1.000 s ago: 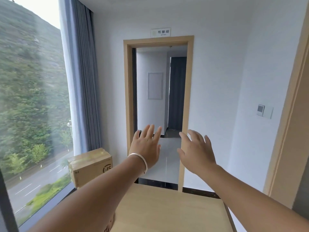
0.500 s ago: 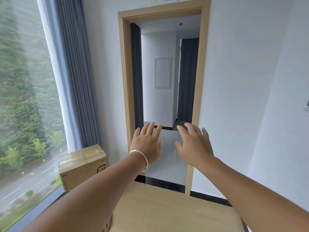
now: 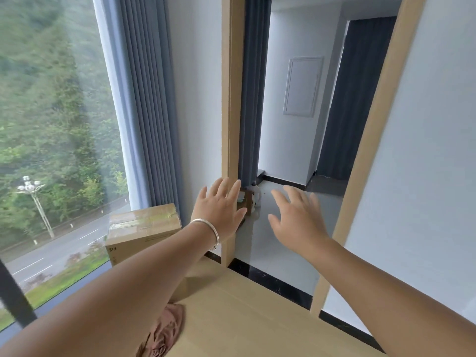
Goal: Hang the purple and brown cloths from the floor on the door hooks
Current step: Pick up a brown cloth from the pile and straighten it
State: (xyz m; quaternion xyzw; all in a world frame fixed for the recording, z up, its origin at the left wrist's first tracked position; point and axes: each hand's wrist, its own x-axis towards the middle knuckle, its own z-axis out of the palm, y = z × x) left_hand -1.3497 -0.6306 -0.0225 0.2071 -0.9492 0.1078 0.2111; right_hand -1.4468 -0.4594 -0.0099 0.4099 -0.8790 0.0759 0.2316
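A crumpled brown cloth [image 3: 164, 333] lies low at the bottom of the view, beside the left edge of a light wooden surface [image 3: 244, 320], partly hidden under my left forearm. No purple cloth and no door hooks are in sight. My left hand [image 3: 219, 210], with a silver bracelet on the wrist, is stretched forward with fingers spread, in front of the wooden door frame [image 3: 230, 124]. My right hand [image 3: 296, 220] is also held out flat with straight fingers, before the open doorway. Neither hand holds anything.
A taped cardboard box [image 3: 141, 230] stands by the big window [image 3: 51, 150] and grey curtain [image 3: 146, 99]. Beyond the doorway lie a white tiled floor [image 3: 283, 248], a small object [image 3: 251, 199] by the frame and a dark curtain [image 3: 350, 99].
The view has swung down and to the left, nearer the doorway. The brown cloth has come into sight at the bottom. Both hands stay outstretched and empty.
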